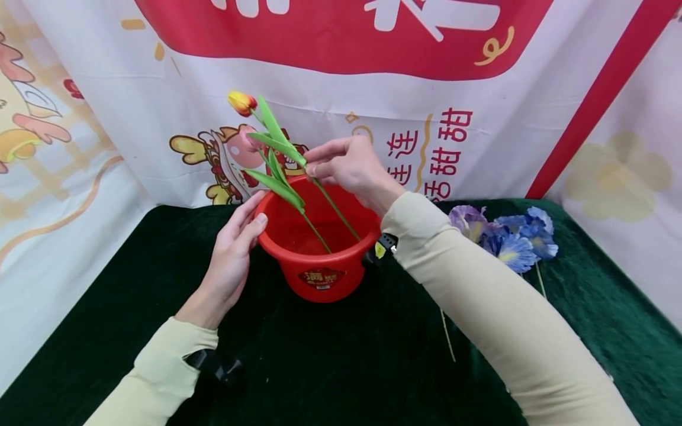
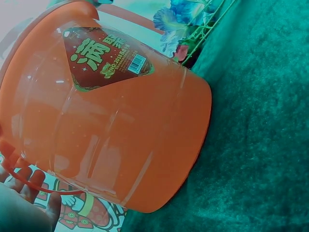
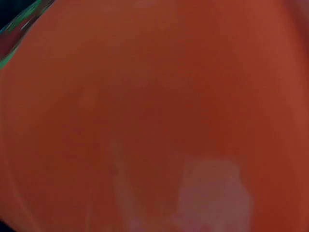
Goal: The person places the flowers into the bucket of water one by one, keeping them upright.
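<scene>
A red plastic bucket stands upright on the dark green cloth. My left hand holds its left side, with the thumb at the rim; in the left wrist view, the fingers lie at the bucket's thin handle. Above the bucket, my right hand pinches the stem of a yellow-red artificial tulip just under its leaves. That stem slants down into the bucket. A pink tulip leans left inside the bucket, its stem crossing the rim's interior. Only the bucket's wall fills the right wrist view.
Blue and purple artificial flowers lie at the right on the green cloth, their stems partly hidden by the right sleeve. A printed white backdrop hangs behind the bucket.
</scene>
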`<state>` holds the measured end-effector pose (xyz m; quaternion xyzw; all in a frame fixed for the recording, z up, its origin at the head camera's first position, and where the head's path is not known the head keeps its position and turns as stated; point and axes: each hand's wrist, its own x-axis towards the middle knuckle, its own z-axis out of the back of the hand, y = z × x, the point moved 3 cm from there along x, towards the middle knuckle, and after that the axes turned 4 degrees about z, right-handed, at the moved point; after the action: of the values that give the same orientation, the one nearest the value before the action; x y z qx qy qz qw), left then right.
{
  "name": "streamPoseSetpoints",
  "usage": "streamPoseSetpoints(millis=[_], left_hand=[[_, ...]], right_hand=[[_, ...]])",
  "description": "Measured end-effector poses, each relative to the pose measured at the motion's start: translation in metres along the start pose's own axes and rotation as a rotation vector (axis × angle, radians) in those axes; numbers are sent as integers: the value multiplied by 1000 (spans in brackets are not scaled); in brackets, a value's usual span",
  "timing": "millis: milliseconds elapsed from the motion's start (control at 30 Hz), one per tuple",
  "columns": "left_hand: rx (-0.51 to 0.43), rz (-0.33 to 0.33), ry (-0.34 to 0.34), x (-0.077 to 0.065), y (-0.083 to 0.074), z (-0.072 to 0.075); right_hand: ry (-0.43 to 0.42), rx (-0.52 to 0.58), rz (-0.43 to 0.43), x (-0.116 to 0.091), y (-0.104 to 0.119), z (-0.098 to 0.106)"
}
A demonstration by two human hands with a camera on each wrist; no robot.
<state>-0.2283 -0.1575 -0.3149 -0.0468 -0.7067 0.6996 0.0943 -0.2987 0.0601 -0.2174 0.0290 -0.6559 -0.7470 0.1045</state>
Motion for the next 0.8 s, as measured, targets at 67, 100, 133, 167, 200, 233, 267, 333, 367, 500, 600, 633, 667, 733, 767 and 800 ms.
streamPoseSetpoints(millis=[67,100,133,167,200,233,267,333,367,500,600,633,667,733,767,800], left_hand=[[2,1,0,0,0,0],[4,0,-1,0,0,0],[4,0,-1,-1,0,0],[4,0,-1,-1,0,1],[4,-1,-2,-1,0,1],[5,-2,-3,-1,0,1],[4,-2,-4,-1,0,1],[2,-3,-5,-1,0,1],[2,-3,-5,-1,0,1],[4,-3,-4,-1,0,0],[6,-3,-3,0,0,0],[6,-2,-3,0,0,0],[6,-1,-3,0,0,0],[5,0,-4,0,0,0],[5,1,-4,0,0,0],[5,1,-3,0,0,0]], right_hand=[[1,0,-9,1,-6,1],[2,0,-11,2,-8,1],[4,1,-14,2,-11,1],[6,0,-15,2,-13,1],[9,-4,-17,3,-15,1],[13,-9,-20,3,-17,0],[17,-18,-24,3,-19,0],[26,-52,-26,3,-22,0],[29,-70,-26,3,-24,0],[37,-169,-6,2,-27,-1],[39,-220,7,1,-28,-2],[40,-228,7,1,-28,-3],[41,-240,7,1,-27,-4],[47,-260,0,1,-28,-4],[52,-270,-5,1,-28,-5],[58,-285,-11,1,-28,-5]])
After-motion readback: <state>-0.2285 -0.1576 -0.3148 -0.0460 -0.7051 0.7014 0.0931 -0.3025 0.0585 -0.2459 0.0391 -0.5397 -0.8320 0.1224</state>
